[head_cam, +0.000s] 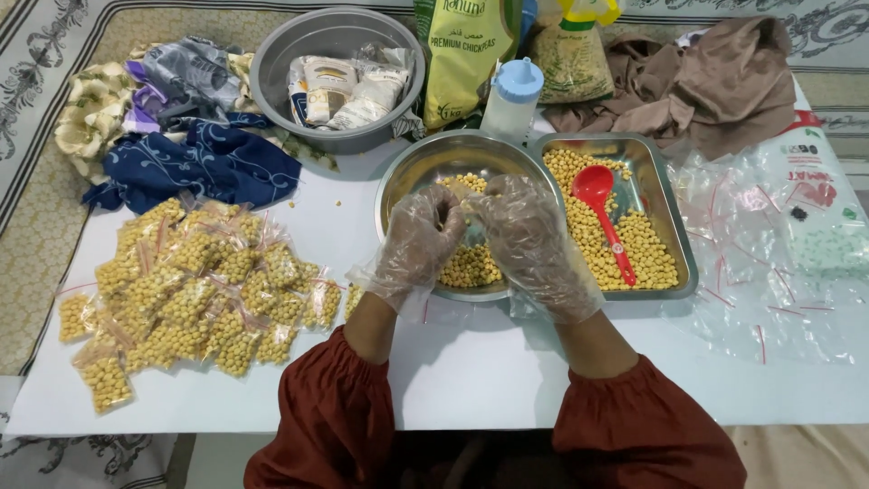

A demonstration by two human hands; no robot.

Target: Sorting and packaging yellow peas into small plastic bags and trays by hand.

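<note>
Both hands wear loose clear plastic gloves and meet over a round steel bowl (407,177) that holds chickpeas. My left hand (418,237) and my right hand (525,231) pinch the top of a small clear bag (463,197) between them; the bag is mostly hidden by my fingers. To the right of the bowl lies a rectangular steel tray (674,213) full of chickpeas with a red scoop (602,210) on them.
A heap of small filled chickpea bags (186,290) lies at the left. Empty clear bags (765,263) cover the right side. At the back stand a grey bowl of packets (272,77), a green chickpea pack (462,54), a squeeze bottle (512,98), and cloths.
</note>
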